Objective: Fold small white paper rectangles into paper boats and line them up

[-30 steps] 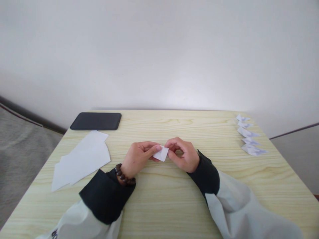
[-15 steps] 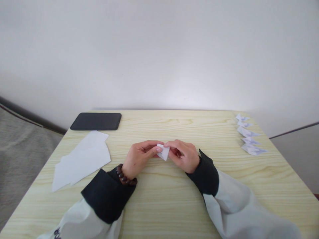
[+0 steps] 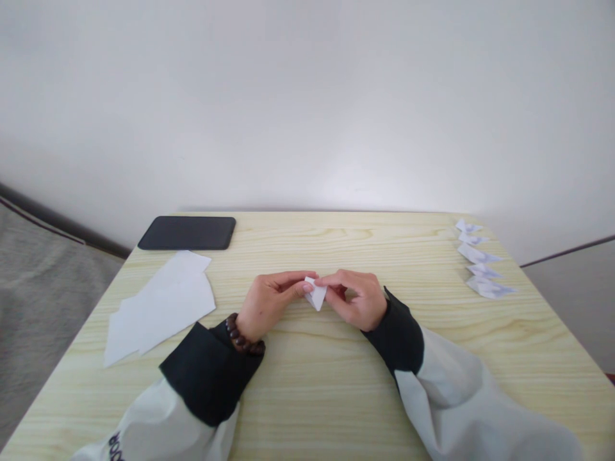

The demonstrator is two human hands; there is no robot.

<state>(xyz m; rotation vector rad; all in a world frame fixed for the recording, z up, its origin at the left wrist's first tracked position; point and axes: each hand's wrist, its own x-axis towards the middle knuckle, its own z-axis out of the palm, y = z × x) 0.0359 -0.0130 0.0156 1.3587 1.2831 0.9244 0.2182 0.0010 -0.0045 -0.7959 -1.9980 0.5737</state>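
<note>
A small piece of folded white paper is held between my two hands above the middle of the table. My left hand pinches its left side between thumb and fingers. At its right side, the thumb and fingers of my right hand grip it, the index finger lying over the upper edge. The fingertips partly cover the paper, so its inner folds are hard to make out.
Several white sheets lie overlapping at the left of the wooden table. Behind them rests a black phone. Several folded paper figures form a row at the right edge. A white wall stands behind the table.
The right index finger has shifted slightly over the paper's top edge, and the paper has tilted a little. Both hands keep hold of it.
</note>
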